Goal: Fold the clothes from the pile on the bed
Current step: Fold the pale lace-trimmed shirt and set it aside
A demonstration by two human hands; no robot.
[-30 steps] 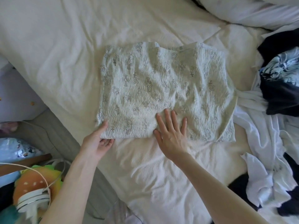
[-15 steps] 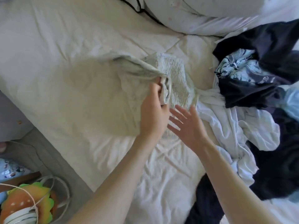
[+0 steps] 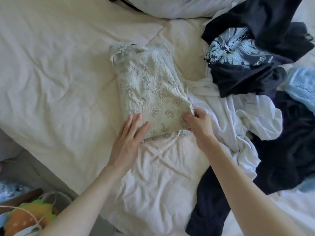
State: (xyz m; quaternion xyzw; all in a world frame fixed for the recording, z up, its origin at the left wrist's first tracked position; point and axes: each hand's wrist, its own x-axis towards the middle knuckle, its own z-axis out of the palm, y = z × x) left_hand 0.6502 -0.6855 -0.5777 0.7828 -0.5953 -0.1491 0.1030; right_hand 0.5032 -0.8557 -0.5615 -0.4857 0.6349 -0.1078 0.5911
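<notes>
A pale green textured garment with a grey floral print [image 3: 150, 87] lies folded to a narrow rectangle in the middle of the bed [image 3: 59, 65]. My left hand [image 3: 129, 138] rests flat with straight fingers on its near left corner. My right hand [image 3: 197, 121] pinches the garment's near right corner between curled fingers and thumb. The pile of unfolded clothes [image 3: 255, 99] spreads over the right side of the bed: a dark top with a light blue print [image 3: 238, 50], white garments [image 3: 238, 116] and dark pieces.
A white pillow [image 3: 179, 5] lies at the head of the bed. A dark garment [image 3: 209, 201] hangs off the near right. At the lower left, off the bed, sit a colourful plush toy [image 3: 29, 217], white cables and other items.
The garment lay spread wide a second ago. My left hand lifted its left half over to the right, and now it lies folded narrow, with the left hand flat on it and the right pinching its corner.
</notes>
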